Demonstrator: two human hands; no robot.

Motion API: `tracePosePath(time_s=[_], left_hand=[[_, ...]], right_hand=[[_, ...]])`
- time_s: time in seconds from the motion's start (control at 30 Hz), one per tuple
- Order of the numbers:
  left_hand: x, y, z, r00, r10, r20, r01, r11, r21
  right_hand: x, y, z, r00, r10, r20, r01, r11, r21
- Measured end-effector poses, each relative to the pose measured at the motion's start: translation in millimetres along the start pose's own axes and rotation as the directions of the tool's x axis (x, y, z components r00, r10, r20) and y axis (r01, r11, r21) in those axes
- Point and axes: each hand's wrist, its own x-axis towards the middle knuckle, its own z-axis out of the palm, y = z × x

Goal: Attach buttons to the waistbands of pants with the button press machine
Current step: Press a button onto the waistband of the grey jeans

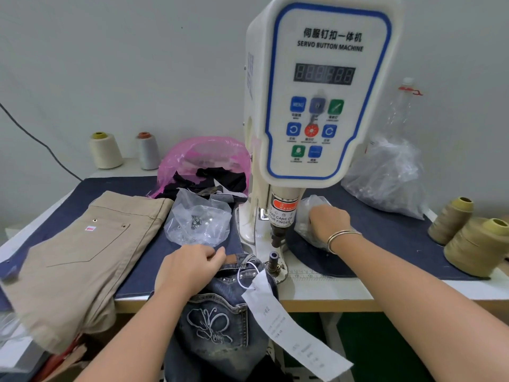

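Note:
The white servo button machine [325, 86] stands mid-table, its press head [278, 232] above the lower die post [273, 261]. My left hand [190, 267] grips the waistband of blue embroidered jeans [217, 321] just left of the die; a long white paper tag [289, 323] hangs from them. My right hand [329, 223] reaches into a small clear plastic bag [308, 213] right of the press head, fingers curled inside it; what they hold is hidden. Another clear bag with metal buttons [197, 223] lies left of the machine.
Folded tan pants [82, 252] lie at left on the dark denim table cover [391, 232]. A pink bag [203, 158] with dark cloth sits behind. Thread cones stand at back left [106, 150] and at right [473, 244]. A large clear bag [385, 177] and a bottle [402, 106] are back right.

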Motion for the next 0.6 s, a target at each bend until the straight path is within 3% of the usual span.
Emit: tracePosePath(time_s=[0.1,0.2,0.3,0.4,0.47,0.53,0.6], left_hand=[[-0.5,-0.4,0.2,1.0,0.012,-0.001,-0.012,1.0,0.003],[-0.9,-0.8,1.2,1.0,0.027,-0.007,-0.027,1.0,0.012],[-0.9,-1.0,1.0,0.999,0.036,-0.01,-0.036,0.999,0.021],[-0.6,-1.3,0.5,0.999,0.04,-0.011,-0.039,0.999,0.035],[-0.8,-1.3,0.6,0.999,0.037,-0.015,-0.037,0.999,0.031],[-1.6,-1.4,0.6,0.999,0.039,-0.017,-0.038,0.999,0.025],[-1.6,-1.6,0.5,0.999,0.036,-0.015,-0.035,0.999,0.016]], right_hand=[[2.5,-0.9,-0.8,0.993,0.034,0.114,-0.04,0.998,0.05],[5.6,-1.5,2.4,0.997,0.044,0.069,-0.053,0.989,0.137],[3.8,3.1,7.7,0.999,0.03,0.039,-0.032,0.998,0.057],[0.9,13.2,18.3,0.967,-0.052,-0.249,0.077,0.993,0.09],[-7.3,20.6,18.1,0.95,-0.01,-0.313,0.075,0.978,0.194],[-17.5,27.6,15.8,0.902,0.088,-0.423,0.11,0.901,0.42],[-38.6,25.2,11.4,0.847,0.232,-0.479,0.244,0.63,0.737]])
